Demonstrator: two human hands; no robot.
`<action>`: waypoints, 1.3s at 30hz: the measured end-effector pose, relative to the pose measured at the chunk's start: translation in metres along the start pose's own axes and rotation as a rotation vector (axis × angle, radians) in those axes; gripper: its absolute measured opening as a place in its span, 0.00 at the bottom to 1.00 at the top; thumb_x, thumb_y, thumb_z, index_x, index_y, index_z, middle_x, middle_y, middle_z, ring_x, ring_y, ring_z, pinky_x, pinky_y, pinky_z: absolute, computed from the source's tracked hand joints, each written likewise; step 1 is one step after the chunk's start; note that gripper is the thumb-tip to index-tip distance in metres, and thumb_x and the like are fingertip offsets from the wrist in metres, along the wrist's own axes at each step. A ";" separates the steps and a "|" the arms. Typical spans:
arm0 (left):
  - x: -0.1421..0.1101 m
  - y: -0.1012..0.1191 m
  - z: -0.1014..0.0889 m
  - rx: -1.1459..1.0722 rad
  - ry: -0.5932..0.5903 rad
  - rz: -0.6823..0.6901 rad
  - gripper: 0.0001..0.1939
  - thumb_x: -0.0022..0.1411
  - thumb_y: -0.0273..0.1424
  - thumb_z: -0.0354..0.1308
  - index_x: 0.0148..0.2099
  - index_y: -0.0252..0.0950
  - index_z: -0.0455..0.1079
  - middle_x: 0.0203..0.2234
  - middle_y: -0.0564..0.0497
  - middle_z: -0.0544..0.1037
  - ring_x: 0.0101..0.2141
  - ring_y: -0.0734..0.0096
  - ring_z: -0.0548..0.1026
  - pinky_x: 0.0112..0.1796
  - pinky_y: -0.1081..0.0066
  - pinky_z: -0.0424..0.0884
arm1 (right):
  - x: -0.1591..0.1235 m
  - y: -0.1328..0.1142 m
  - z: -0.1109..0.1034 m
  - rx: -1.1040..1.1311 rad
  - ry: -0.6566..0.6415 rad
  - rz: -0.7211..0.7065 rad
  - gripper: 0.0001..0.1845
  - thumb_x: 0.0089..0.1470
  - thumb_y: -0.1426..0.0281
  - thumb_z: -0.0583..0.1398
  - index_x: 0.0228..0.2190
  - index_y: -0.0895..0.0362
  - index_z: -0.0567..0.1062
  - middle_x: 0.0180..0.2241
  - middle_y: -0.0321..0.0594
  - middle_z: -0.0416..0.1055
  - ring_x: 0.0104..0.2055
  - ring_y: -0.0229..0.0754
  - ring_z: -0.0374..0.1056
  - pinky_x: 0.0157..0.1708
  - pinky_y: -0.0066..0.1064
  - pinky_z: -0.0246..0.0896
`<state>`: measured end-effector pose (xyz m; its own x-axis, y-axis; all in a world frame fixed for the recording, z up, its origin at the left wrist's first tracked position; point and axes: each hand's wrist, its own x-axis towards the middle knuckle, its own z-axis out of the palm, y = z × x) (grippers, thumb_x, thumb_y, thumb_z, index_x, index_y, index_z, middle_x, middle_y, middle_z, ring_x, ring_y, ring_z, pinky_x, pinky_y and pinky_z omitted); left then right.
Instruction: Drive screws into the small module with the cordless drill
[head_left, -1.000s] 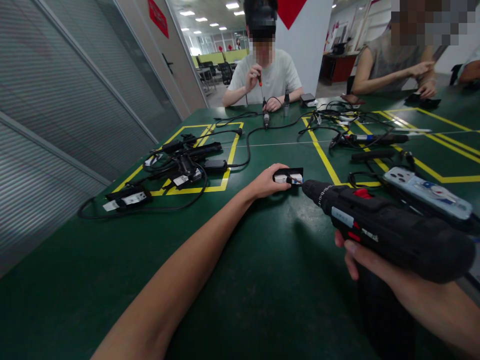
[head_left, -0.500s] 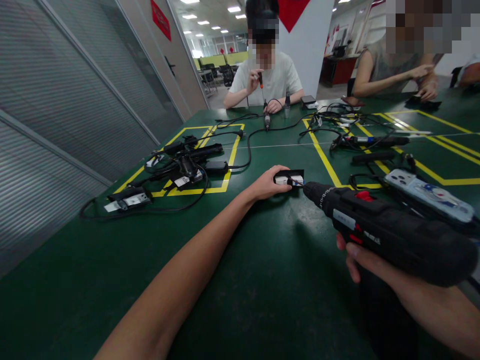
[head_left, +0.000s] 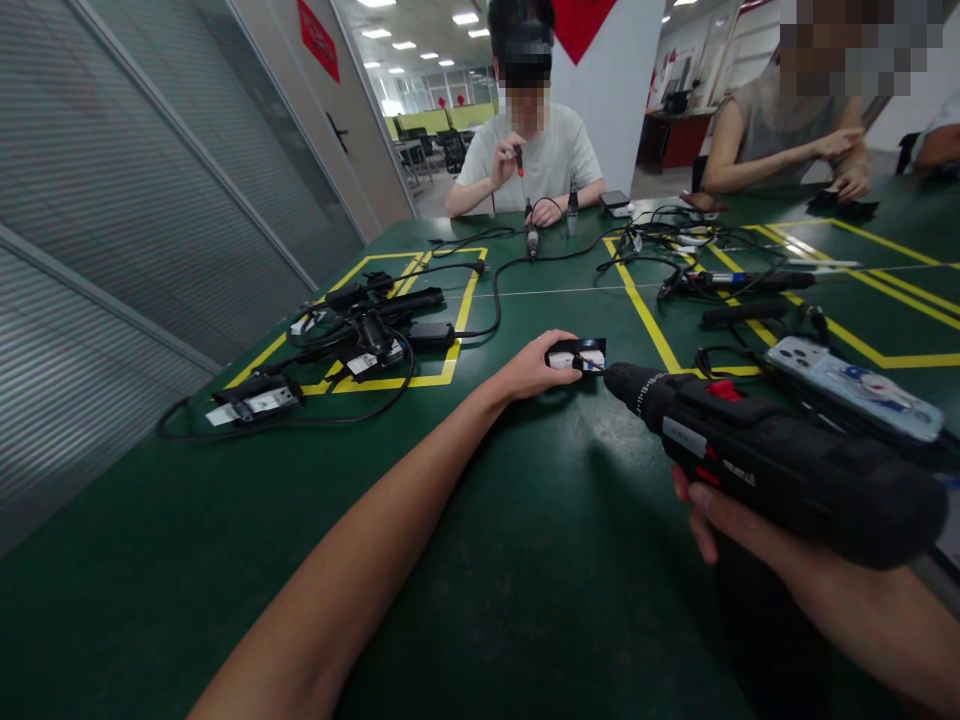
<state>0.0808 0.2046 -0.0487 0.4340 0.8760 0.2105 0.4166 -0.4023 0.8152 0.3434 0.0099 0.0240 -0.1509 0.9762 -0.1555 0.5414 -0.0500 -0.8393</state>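
Black drill (head_left: 757,455) in right hand (head_left: 810,575), left hand (head_left: 538,366) on small part (head_left: 593,357) (left end).

My drill (head_left: 817,470) is black, with red buttons (head_left: 722,389) and a grey label (head_left: 684,438); my small box (head_left: 591,357) is black and white. My table (head_left: 585,600) is dark green, striped with yellow tape (head_left: 644,310). The cord (head_left: 496,290) looks black, the phone (head_left: 832,378) pale blue with a print, the posters (head_left: 319,40) red.
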 end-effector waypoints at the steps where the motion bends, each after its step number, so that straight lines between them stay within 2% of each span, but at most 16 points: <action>1: 0.000 0.000 0.000 0.000 -0.001 -0.003 0.30 0.51 0.35 0.64 0.56 0.34 0.66 0.46 0.45 0.73 0.43 0.65 0.72 0.49 0.62 0.68 | 0.000 0.000 0.000 -0.009 -0.003 -0.008 0.22 0.57 0.49 0.58 0.21 0.49 0.75 0.26 0.33 0.74 0.33 0.43 0.71 0.45 0.40 0.64; 10: -0.001 -0.001 -0.001 0.004 -0.009 -0.012 0.31 0.52 0.37 0.65 0.57 0.34 0.65 0.47 0.45 0.73 0.44 0.65 0.72 0.49 0.63 0.68 | 0.001 -0.004 -0.002 -0.056 0.007 -0.066 0.22 0.58 0.50 0.57 0.20 0.49 0.75 0.27 0.34 0.75 0.33 0.44 0.72 0.43 0.40 0.65; 21: 0.000 -0.002 0.000 0.022 -0.011 -0.001 0.31 0.52 0.38 0.64 0.57 0.34 0.65 0.46 0.45 0.73 0.43 0.66 0.71 0.47 0.64 0.69 | -0.001 -0.005 0.001 0.012 -0.004 -0.057 0.22 0.57 0.51 0.59 0.19 0.50 0.75 0.26 0.34 0.75 0.31 0.43 0.73 0.40 0.39 0.66; 25: -0.001 -0.001 -0.001 0.021 -0.015 -0.008 0.30 0.52 0.38 0.64 0.56 0.35 0.65 0.46 0.46 0.73 0.43 0.66 0.71 0.47 0.65 0.68 | 0.000 -0.005 0.001 0.042 -0.016 -0.063 0.21 0.59 0.52 0.58 0.21 0.50 0.75 0.25 0.34 0.75 0.32 0.43 0.73 0.40 0.38 0.67; 30: -0.001 0.001 0.000 -0.014 -0.015 -0.024 0.30 0.51 0.37 0.64 0.56 0.35 0.65 0.44 0.46 0.73 0.40 0.68 0.72 0.45 0.65 0.69 | 0.004 -0.004 0.000 0.036 -0.034 -0.073 0.15 0.58 0.52 0.58 0.31 0.48 0.76 0.24 0.32 0.76 0.29 0.43 0.74 0.37 0.37 0.68; 33: -0.001 0.001 0.001 -0.012 -0.008 -0.027 0.30 0.51 0.36 0.64 0.55 0.35 0.65 0.44 0.47 0.73 0.41 0.68 0.72 0.45 0.66 0.69 | 0.006 -0.003 0.000 0.027 -0.032 -0.083 0.15 0.59 0.52 0.58 0.32 0.48 0.76 0.24 0.32 0.76 0.29 0.43 0.74 0.36 0.38 0.69; 39: -0.001 0.002 0.000 -0.010 -0.009 -0.019 0.30 0.51 0.37 0.65 0.55 0.35 0.65 0.45 0.46 0.73 0.42 0.67 0.72 0.46 0.66 0.69 | 0.003 -0.002 0.000 0.008 -0.017 -0.073 0.21 0.59 0.52 0.58 0.22 0.50 0.75 0.25 0.33 0.76 0.31 0.43 0.74 0.41 0.40 0.66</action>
<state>0.0810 0.2029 -0.0476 0.4336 0.8808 0.1903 0.4167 -0.3833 0.8243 0.3421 0.0131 0.0251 -0.2037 0.9737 -0.1025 0.5221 0.0194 -0.8527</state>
